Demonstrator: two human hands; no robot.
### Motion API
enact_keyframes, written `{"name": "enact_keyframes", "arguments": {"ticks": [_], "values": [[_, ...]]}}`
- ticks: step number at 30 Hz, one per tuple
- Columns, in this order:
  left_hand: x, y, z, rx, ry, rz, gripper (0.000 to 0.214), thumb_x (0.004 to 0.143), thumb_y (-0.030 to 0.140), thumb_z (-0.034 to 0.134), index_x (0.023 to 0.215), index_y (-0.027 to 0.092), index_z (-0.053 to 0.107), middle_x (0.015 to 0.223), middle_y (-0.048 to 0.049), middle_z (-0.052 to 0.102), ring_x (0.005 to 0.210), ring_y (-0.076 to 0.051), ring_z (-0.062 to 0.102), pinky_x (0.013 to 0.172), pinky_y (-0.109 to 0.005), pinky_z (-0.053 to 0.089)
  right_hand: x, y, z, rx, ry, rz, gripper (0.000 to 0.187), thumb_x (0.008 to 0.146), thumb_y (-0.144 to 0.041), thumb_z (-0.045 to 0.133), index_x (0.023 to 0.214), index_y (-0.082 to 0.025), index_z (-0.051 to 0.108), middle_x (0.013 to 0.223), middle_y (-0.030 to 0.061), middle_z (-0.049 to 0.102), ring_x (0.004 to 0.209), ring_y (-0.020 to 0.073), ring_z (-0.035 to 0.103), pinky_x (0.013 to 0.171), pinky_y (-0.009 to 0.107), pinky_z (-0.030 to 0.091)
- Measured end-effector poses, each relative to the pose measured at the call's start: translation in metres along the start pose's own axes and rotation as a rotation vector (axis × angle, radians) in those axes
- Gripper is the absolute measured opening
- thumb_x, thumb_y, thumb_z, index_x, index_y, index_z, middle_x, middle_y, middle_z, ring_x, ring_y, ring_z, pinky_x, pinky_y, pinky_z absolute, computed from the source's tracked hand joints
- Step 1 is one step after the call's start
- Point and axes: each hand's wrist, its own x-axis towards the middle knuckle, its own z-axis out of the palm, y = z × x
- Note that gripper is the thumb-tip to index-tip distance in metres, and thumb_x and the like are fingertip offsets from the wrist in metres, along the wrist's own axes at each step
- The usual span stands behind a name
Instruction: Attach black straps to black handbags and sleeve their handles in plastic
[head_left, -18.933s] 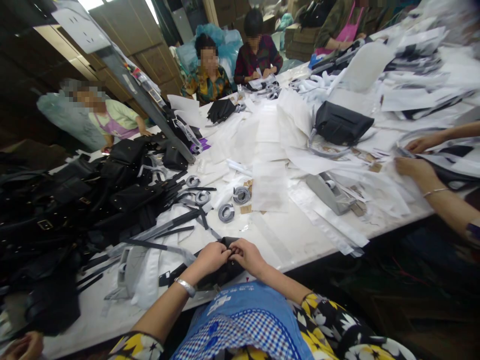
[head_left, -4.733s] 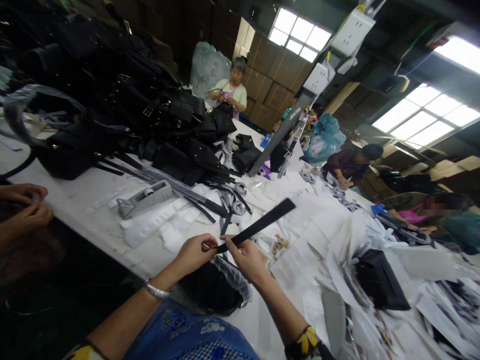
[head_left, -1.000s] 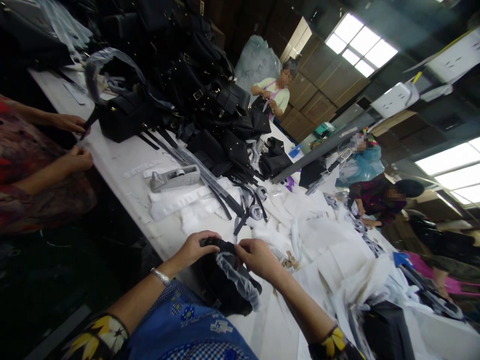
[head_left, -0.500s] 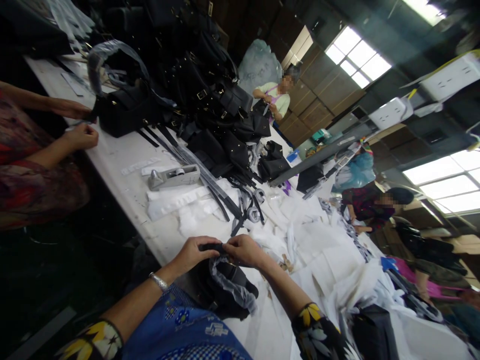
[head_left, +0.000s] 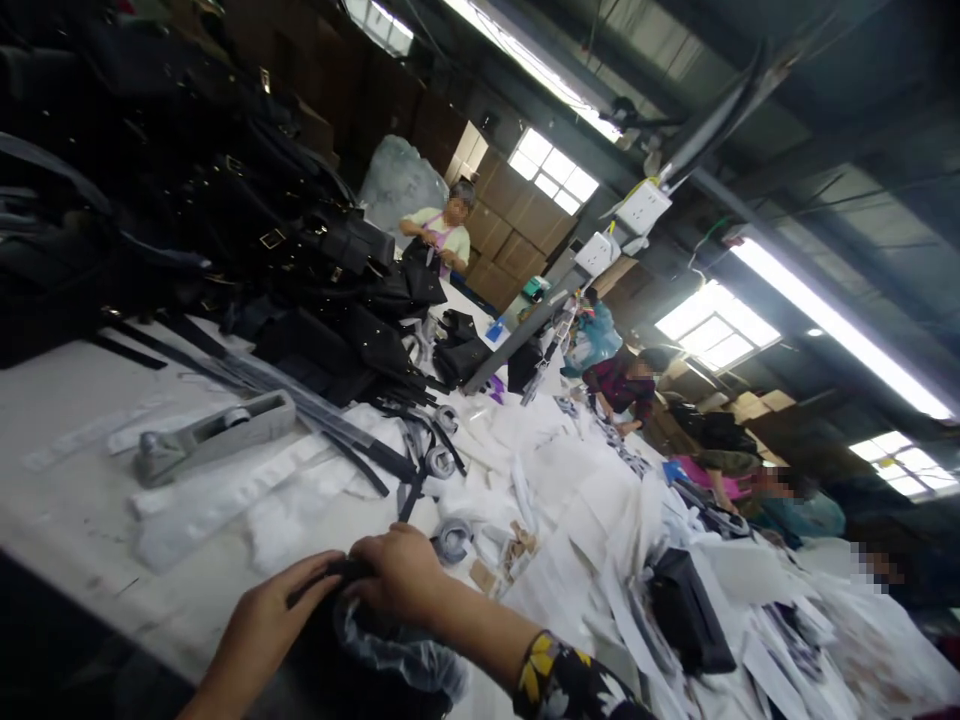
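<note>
At the table's near edge, my left hand (head_left: 274, 615) and my right hand (head_left: 397, 575) meet at the top of a black handbag (head_left: 322, 660). Both hands are closed, pinching a dark strap-like part of it between thumbs and fingers. Its exact shape is hidden by the fingers and shadow. Below my right hand curves the bag's handle (head_left: 409, 650), wrapped in clear plastic. Just beyond my right hand lie a grey roll (head_left: 452, 540) and the end of a black strap (head_left: 409, 495).
A grey tape dispenser (head_left: 217, 435) lies on the white table (head_left: 52, 390) at left. Black handbags (head_left: 300, 250) are piled behind it. White sheets (head_left: 577, 480) and a black bag (head_left: 690, 610) cover the right side. Co-workers (head_left: 442, 235) stand around the table.
My view has swung right and up, so the co-worker at the left has left the picture. Both hands stay on the handbag and now appear lower and further left.
</note>
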Motion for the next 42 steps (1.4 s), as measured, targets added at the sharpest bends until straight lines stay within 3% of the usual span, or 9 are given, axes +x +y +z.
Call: {"name": "enact_keyframes", "arguments": {"ticks": [5,9,17,21,24,27,32,38,42], "values": [[-0.017,0.032,0.003,0.124,0.126,-0.003,0.022,0.074,0.044,0.065,0.087,0.028,0.073,0.091,0.0022,0.077,0.089,-0.024,0.072,0.078,-0.028,0.056,0.002,-0.006,-0.005,-0.031,-0.012,0.007,0.026,0.084,-0.039,0.067,0.103,-0.022,0.065,0.092,0.0050,0.073,0.090,0.0225,0.066,0.103,0.038,0.036],[-0.015,0.030,-0.004,0.057,0.122,-0.024,0.023,0.074,0.043,0.067,0.086,0.024,0.070,0.084,-0.0003,0.076,0.083,-0.023,0.072,0.077,-0.029,0.056,0.000,-0.001,-0.009,-0.035,-0.021,-0.021,0.030,0.083,-0.041,0.069,0.105,-0.021,0.065,0.090,0.0058,0.073,0.089,0.0221,0.066,0.105,0.038,0.034],[-0.005,-0.052,-0.099,0.134,0.284,-0.183,0.040,0.064,0.052,0.069,0.088,0.020,0.068,0.088,-0.0066,0.076,0.090,-0.028,0.071,0.085,-0.036,0.053,-0.004,0.014,-0.018,-0.052,-0.102,0.041,0.025,0.079,-0.037,0.070,0.098,-0.022,0.071,0.079,0.0067,0.072,0.080,0.0246,0.066,0.079,0.034,0.045],[-0.007,-0.088,-0.116,0.166,0.295,-0.225,0.041,0.067,0.052,0.065,0.092,0.019,0.067,0.091,-0.0092,0.076,0.095,-0.029,0.070,0.086,-0.038,0.053,-0.006,0.017,-0.030,0.168,-0.136,0.036,0.030,0.077,-0.035,0.072,0.104,-0.022,0.069,0.084,0.0043,0.071,0.075,0.0202,0.064,0.066,0.027,0.043],[-0.008,-0.085,-0.109,0.242,0.266,-0.196,0.039,0.069,0.050,0.062,0.093,0.019,0.068,0.093,-0.0096,0.076,0.095,-0.030,0.070,0.087,-0.039,0.054,-0.009,0.027,-0.041,0.349,-0.078,-0.012,0.032,0.076,-0.025,0.072,0.106,-0.019,0.066,0.088,0.0029,0.070,0.076,0.0164,0.063,0.068,0.024,0.043],[-0.004,-0.049,-0.087,0.354,0.211,0.016,0.041,0.079,0.048,0.056,0.106,0.020,0.069,0.117,-0.0098,0.070,0.113,-0.029,0.062,0.102,-0.042,0.046,-0.013,0.040,-0.048,0.412,0.026,-0.053,0.028,0.077,-0.019,0.070,0.105,-0.019,0.066,0.087,0.0016,0.069,0.077,0.0152,0.062,0.071,0.024,0.044],[0.017,0.004,-0.035,0.237,-0.250,0.272,0.041,0.089,0.044,0.054,0.123,0.024,0.063,0.131,-0.0053,0.063,0.123,-0.023,0.055,0.109,-0.038,0.041,-0.023,0.044,-0.047,0.368,0.190,-0.004,0.024,0.079,-0.012,0.066,0.102,-0.020,0.067,0.093,0.0038,0.069,0.085,0.0184,0.062,0.077,0.028,0.045],[0.049,-0.011,-0.025,0.137,-0.385,0.294,0.045,0.088,0.041,0.055,0.129,0.022,0.059,0.133,-0.0096,0.060,0.127,-0.025,0.052,0.110,-0.044,0.037,-0.039,0.022,-0.017,0.353,0.427,0.189,0.029,0.086,-0.012,0.056,0.111,-0.022,0.064,0.107,0.0069,0.068,0.102,0.0219,0.061,0.099,0.041,0.041],[0.073,-0.013,-0.028,0.082,-0.488,0.329,0.043,0.088,0.040,0.058,0.127,0.023,0.061,0.133,-0.0087,0.060,0.126,-0.023,0.052,0.113,-0.042,0.034,-0.047,-0.008,0.006,0.187,0.709,0.423,0.033,0.089,-0.012,0.049,0.116,-0.024,0.063,0.133,0.0090,0.057,0.130,0.0271,0.044,0.111,0.055,0.029]]}}
